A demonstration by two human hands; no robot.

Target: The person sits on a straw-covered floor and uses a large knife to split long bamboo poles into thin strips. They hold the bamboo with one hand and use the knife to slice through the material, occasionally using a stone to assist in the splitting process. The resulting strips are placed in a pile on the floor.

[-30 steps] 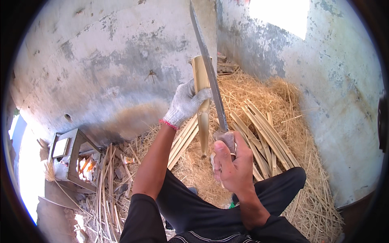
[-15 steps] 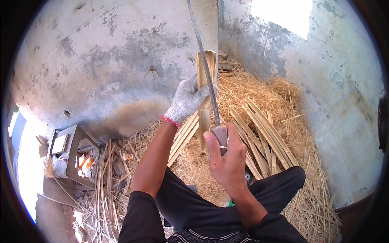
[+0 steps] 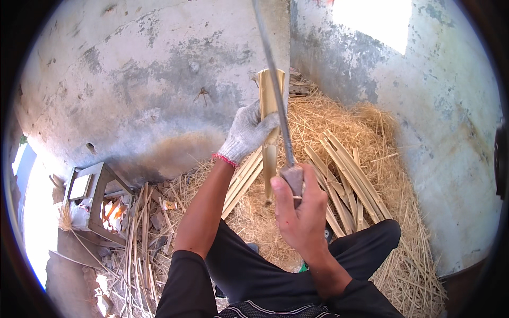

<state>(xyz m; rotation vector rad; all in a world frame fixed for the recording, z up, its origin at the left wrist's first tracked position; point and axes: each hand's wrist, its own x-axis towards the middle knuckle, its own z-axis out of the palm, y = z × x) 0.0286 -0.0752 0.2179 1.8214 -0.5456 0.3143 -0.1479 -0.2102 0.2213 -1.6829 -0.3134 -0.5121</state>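
Observation:
My left hand (image 3: 248, 130), in a white knit glove with a red cuff edge, is closed around a split bamboo piece (image 3: 270, 95). The bamboo stands nearly upright, its hollow side toward me and a narrower end hanging below the glove. My bare right hand (image 3: 301, 209) grips the thick brownish handle of a long knife (image 3: 281, 103). Its thin dark blade points up and away, slanting across the front of the bamboo. Whether the blade touches the bamboo I cannot tell. The blade's far part is a little blurred.
Split bamboo strips (image 3: 360, 177) lean on a straw heap (image 3: 318, 119) to the right; other strips (image 3: 245, 180) lie behind my left forearm. Thin sticks (image 3: 139, 238) lie at the left beside a small wooden stool (image 3: 96, 196). Worn plaster walls (image 3: 159, 79) meet behind the straw.
The knife has shifted slightly to the right and its blade now blurs. The bamboo piece appears turned a little in the left hand. Both hands keep their grip.

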